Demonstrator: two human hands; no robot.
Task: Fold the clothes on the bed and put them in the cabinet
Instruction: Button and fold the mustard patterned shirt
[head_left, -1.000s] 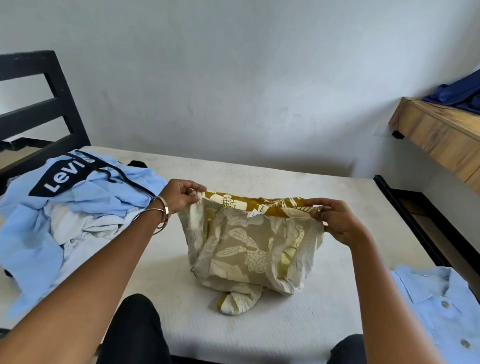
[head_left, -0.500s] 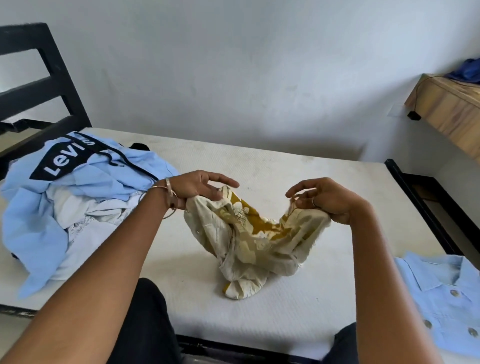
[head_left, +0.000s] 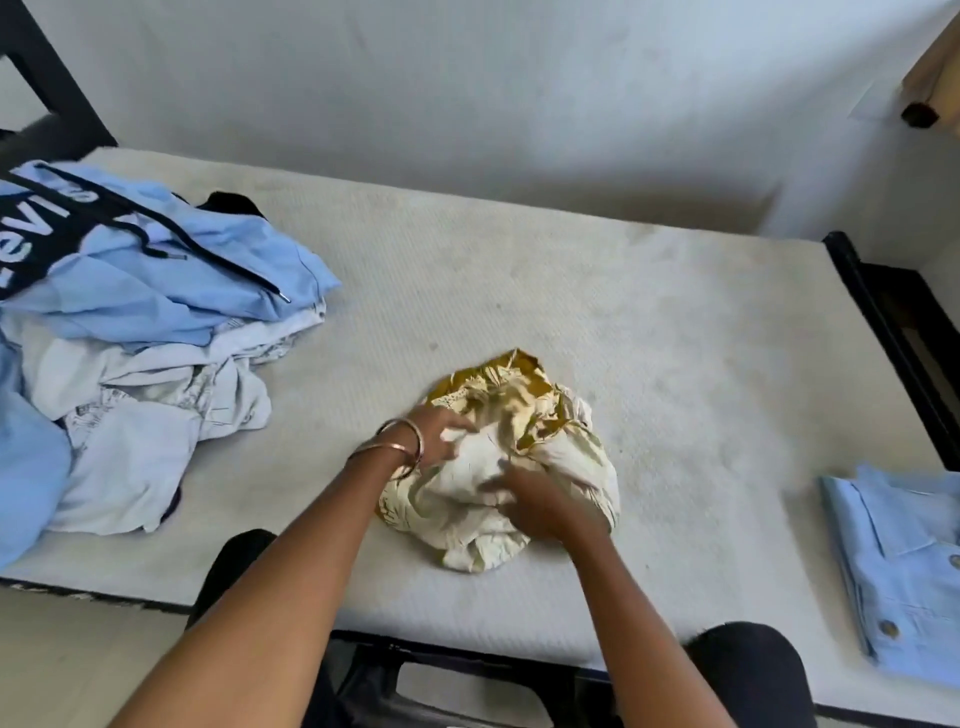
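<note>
1. The bed (head_left: 597, 291) is carrying everything: an unfolded pile of blue and white clothes (head_left: 140, 322) at the left, a folded blue shirt (head_left: 904, 561) at the right edge.
2. The yellow-and-cream printed garment (head_left: 524, 452) is lying bunched near the front edge, between them.
3. Both hands are working into it. The left hand (head_left: 441, 441) and right hand (head_left: 540, 506) are blurring; I cannot tell whether either is gripping.
4. Best now, I'd say: finding the hem, spreading it flat before creasing.
</note>
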